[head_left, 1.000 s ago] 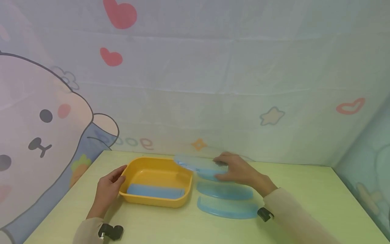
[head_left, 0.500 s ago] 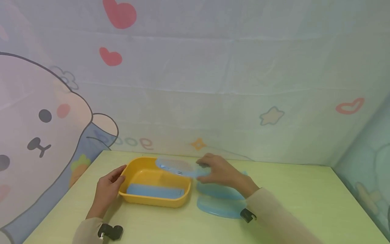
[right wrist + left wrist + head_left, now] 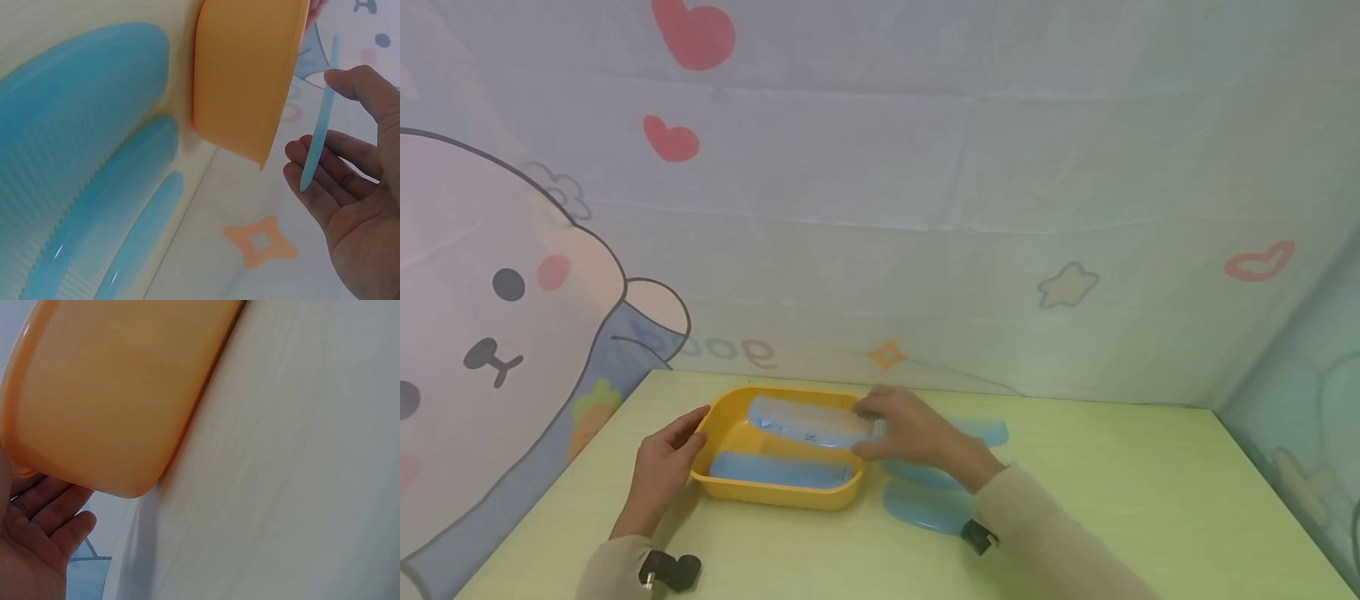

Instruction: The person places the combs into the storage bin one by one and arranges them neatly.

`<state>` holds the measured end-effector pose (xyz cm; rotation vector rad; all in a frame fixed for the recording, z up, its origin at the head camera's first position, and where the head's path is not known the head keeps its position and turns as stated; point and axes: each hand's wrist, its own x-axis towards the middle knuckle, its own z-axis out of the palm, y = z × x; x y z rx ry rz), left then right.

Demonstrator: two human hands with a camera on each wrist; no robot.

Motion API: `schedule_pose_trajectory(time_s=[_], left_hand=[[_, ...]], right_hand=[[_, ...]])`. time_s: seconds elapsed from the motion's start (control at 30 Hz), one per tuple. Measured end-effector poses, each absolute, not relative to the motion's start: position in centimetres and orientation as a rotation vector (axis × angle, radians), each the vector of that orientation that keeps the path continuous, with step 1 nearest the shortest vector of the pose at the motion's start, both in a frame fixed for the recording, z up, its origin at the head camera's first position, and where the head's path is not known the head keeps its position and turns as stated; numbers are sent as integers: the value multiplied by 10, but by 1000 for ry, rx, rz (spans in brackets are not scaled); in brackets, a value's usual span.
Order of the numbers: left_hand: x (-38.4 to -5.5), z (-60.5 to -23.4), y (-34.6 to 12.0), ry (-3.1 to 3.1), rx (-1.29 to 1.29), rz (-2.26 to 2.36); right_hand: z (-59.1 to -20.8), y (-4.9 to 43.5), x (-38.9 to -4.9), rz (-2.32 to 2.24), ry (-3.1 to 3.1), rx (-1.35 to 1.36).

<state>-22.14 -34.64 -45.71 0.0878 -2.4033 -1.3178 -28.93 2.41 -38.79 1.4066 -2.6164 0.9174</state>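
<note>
Perhaps the weak spot is the one-ended hold: the right hand (image 3: 906,427) pinches the pale blue comb (image 3: 808,425) by its right end over the yellow basin (image 3: 775,496), so a slack pinch could let the far end dip onto the second comb (image 3: 778,472) lying along the near wall. Likewise, a bump on the right rim could skid the basin if the left hand (image 3: 666,458), gripping its left rim, loosens. Meanwhile the black wrist mount (image 3: 978,536), overlapping the nearest table comb (image 3: 928,507) in the head view, might snag it if it drops lower.
</note>
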Motion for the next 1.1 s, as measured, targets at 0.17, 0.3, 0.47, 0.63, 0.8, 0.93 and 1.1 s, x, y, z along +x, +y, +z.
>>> schedule_pose_trajectory(time_s=[0.17, 0.3, 0.47, 0.63, 0.8, 0.93, 1.1], left_hand=[[-222, -457, -346, -2398, 80, -1320], [-222, -458, -345, -2404, 95, -1318], [-222, -457, -345, -2408, 100, -1321], [-222, -457, -346, -2400, 84, -1313], [-221, -456, -346, -2400, 71, -1309], [-221, -457, -346, -2417, 86, -1306], [-222, -458, -346, -2421, 94, -1325]], right_hand=[[-391, 16, -288, 907, -2595, 1454], [-393, 9, -287, 874, -2598, 1480], [-394, -1, -283, 859, -2674, 1454], [-394, -9, -279, 822, -2734, 1413], [-396, -16, -277, 781, -2756, 1398], [-398, -18, -278, 773, -2759, 1393], [-403, -22, -280, 769, -2789, 1396]])
